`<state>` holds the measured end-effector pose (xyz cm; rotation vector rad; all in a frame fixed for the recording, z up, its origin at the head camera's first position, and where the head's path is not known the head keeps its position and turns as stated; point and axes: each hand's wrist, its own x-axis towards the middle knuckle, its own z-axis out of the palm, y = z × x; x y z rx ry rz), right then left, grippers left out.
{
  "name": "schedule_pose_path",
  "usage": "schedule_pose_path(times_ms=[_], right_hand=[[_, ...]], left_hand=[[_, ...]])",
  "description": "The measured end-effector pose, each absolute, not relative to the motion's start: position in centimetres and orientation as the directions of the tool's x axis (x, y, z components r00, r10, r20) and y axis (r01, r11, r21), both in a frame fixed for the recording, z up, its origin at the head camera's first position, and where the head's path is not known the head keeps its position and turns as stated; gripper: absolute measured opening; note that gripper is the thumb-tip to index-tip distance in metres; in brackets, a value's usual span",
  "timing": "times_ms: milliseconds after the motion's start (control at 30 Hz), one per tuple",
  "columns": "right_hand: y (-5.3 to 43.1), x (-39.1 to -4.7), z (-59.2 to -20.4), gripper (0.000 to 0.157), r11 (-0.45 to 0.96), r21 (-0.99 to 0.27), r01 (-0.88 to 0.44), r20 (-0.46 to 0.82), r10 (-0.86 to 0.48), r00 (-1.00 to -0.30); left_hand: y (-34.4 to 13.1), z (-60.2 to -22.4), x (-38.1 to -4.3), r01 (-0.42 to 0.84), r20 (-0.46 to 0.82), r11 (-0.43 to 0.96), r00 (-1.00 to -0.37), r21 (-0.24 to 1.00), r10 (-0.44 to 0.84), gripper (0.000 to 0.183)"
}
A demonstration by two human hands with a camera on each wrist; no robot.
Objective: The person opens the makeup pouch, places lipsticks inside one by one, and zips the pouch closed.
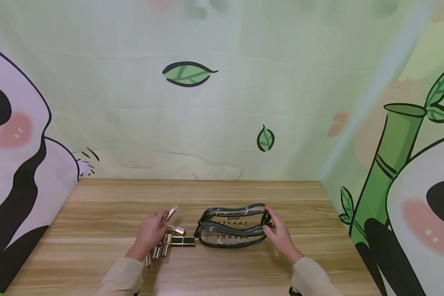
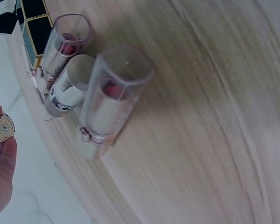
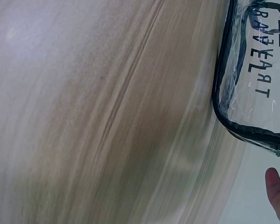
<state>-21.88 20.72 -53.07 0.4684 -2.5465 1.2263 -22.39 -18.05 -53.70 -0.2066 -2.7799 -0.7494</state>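
My left hand (image 1: 148, 234) holds a slim, shiny lipstick tube (image 1: 169, 216) tilted upward between thumb and fingers. In the left wrist view, the gold end of that lipstick tube (image 2: 3, 128) shows at the fingertips. Just below this hand, several lipsticks with clear caps (image 2: 114, 100) lie on the wooden table, beside a black and gold case (image 1: 183, 241). A clear pouch with black edging and "TRAVEL" lettering (image 1: 233, 239) stands to the right of them, its top spread apart. At its right end my right hand (image 1: 282, 239) grips the rim with thumb and fingers.
The wooden table (image 1: 318, 250) runs back to a light green backdrop (image 1: 133, 102) printed with leaves. Printed pandas and a bamboo stalk (image 1: 396, 139) cover the sides. Another lipstick tube (image 1: 176, 230) lies close behind the black and gold case.
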Motion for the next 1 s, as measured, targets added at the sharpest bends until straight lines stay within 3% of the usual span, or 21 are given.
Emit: schedule_pose_path(times_ms=[1000], right_hand=[[20.7, -22.0, -53.3, 0.055, 0.597, -0.700, -0.393, 0.372, -0.165, -0.914]], left_hand=[[-13.9, -49.5, -23.2, 0.398, 0.387, 0.816, -0.891, 0.420, 0.236, 0.040]])
